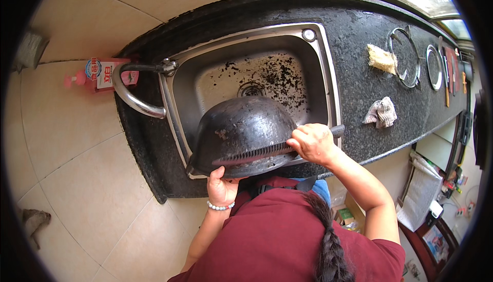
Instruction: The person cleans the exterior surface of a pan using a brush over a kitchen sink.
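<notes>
A blackened round wok (246, 123) is tilted over the near part of the steel sink (327, 97), its scorched outer side turned up. My left hand (222, 188) is closed on the wok's near rim, thumb on top. My right hand (314, 143) grips a long dark-handled tool (262, 152) with a comb-like, ridged edge, which lies across the wok's outer side. Its handle end sticks out to the right of my fist. Whether the ridges are bristles or teeth I cannot tell. Black flakes (285, 82) are scattered over the sink bottom around the drain (251, 90).
A curved faucet (136, 100) stands at the sink's left, beside a pink pump bottle (97, 76). On the dark counter (354, 61) to the right lie a straw-coloured scrubber (381, 59), a crumpled checked cloth (381, 112), a metal ring rack (405, 59) and several knives (447, 76).
</notes>
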`<action>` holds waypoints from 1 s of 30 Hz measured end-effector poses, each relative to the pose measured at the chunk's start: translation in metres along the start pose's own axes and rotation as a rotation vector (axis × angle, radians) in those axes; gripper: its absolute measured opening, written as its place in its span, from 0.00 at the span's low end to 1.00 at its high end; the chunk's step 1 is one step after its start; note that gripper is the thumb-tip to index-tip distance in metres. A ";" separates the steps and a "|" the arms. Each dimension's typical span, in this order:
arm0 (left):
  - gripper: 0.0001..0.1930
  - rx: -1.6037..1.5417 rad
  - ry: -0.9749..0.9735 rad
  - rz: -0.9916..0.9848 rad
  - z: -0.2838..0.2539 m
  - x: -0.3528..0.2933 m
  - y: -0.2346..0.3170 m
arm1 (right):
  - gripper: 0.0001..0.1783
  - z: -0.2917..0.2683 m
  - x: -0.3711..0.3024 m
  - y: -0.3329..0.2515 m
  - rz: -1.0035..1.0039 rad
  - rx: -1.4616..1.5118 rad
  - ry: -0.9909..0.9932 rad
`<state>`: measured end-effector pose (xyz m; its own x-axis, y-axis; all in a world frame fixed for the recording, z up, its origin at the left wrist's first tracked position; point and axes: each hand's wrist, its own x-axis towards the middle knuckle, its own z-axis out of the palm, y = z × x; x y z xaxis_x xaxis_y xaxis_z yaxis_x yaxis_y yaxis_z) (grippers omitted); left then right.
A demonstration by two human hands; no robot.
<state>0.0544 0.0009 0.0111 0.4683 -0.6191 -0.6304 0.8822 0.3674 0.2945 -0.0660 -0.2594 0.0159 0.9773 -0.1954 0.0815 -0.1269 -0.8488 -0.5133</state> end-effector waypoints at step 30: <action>0.15 0.013 0.042 0.029 -0.008 -0.008 -0.008 | 0.18 -0.013 0.010 -0.031 0.040 -0.093 -0.161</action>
<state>0.0431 0.0081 0.0076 0.4916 -0.5787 -0.6507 0.8689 0.3756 0.3225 -0.0541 -0.2409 0.0438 0.9847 -0.1553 -0.0791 -0.1743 -0.8850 -0.4317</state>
